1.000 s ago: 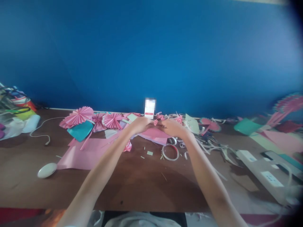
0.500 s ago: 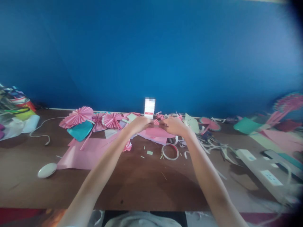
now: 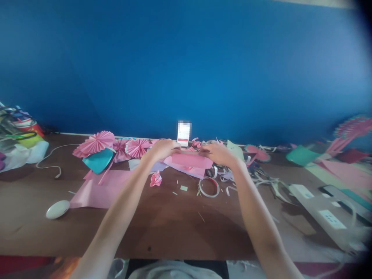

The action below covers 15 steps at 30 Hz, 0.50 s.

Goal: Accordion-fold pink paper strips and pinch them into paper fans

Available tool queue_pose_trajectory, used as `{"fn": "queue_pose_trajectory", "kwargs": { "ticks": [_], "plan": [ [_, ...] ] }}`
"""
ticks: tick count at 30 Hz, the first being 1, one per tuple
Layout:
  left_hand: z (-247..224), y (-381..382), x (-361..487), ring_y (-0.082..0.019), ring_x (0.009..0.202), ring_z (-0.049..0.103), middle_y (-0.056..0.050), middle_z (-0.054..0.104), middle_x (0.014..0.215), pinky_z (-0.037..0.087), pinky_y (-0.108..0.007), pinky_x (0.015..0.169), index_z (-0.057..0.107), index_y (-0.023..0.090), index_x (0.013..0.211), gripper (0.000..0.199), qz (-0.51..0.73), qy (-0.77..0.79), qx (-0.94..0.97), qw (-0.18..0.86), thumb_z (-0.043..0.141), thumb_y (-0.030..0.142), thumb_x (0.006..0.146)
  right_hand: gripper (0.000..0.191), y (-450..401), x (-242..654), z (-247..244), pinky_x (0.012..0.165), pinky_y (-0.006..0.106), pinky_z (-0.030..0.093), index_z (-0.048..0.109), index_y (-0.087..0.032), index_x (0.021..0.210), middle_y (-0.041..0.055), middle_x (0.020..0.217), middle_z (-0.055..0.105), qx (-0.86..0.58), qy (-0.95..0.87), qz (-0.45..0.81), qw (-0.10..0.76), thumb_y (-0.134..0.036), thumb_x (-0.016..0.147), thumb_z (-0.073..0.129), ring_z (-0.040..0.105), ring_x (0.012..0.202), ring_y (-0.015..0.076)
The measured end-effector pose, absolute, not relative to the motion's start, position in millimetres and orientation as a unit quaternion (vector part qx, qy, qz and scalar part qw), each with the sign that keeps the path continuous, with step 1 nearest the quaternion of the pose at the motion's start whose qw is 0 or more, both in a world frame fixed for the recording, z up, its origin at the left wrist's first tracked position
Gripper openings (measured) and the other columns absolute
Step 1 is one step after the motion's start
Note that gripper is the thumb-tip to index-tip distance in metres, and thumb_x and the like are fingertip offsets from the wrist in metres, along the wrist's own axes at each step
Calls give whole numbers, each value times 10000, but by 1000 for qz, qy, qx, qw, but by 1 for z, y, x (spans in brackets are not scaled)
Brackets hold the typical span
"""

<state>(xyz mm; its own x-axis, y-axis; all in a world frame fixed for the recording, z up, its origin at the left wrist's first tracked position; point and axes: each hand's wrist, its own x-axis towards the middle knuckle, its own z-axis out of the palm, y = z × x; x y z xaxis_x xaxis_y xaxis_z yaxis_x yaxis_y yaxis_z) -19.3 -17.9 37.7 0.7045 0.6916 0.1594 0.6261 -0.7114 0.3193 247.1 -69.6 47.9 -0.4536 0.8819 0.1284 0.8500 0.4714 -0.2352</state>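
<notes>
Pink paper strip [image 3: 188, 159] is hanging stretched between the two hands, just above the far middle of the tabletop [image 3: 174, 224], a little in front of the blue wall. Nearest the camera, both bare forearms are reaching forward over the bare brown wood. Beyond them, a white oval object [image 3: 57, 209] is lying at the left, touching the corner of a large pink sheet [image 3: 99, 192], and a white ring [image 3: 209, 187] is sitting just below the strip, with a small crumpled pink scrap [image 3: 155, 179] beside it. The left hand [image 3: 161, 149] is curling its fingers closed on the strip's left end; the right hand [image 3: 217, 153] is pinching the right end, fingers drawn narrow around the paper. Exactly how the fingertips are meeting is too blurred to tell. Farther back, pleated pink fans [image 3: 95, 142] are resting near a teal piece [image 3: 99, 160], and a small white card [image 3: 184, 134] is standing against the wall.
</notes>
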Motion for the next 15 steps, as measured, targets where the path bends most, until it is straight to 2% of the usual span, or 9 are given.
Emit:
{"fn": "queue_pose_trajectory", "kwargs": {
  "ticks": [5,9,12,15],
  "plan": [
    [39,-23,-19,-186,769,599,-67,710,930,342,-274,665,698,227,988,347,123,363,911,153,412,418,943,300,-71,247,49,629,280,321,684,-237,840,36,821,694,-498,-857,28,128,-377,966,451,590,727,184],
    [38,-30,-8,-191,794,605,-81,701,1025,349,-271,657,636,220,1127,343,102,360,909,185,405,400,948,275,-72,241,48,624,280,313,690,-243,874,42,816,697,-487,-863,16,132,-354,967,456,587,745,194],
    [38,-34,-1,-192,824,608,-83,691,1066,362,-273,687,634,213,1115,348,100,326,916,209,398,413,956,269,-73,236,49,638,282,320,689,-248,862,40,809,704,-478,-868,19,137,-347,966,461,596,788,203],
    [38,-32,-2,-189,790,598,-78,693,985,356,-280,685,644,201,1024,359,121,324,916,205,365,420,968,263,-76,235,52,616,282,321,698,-250,866,36,800,706,-483,-861,29,157,-393,948,493,599,758,199]
  ]
}}
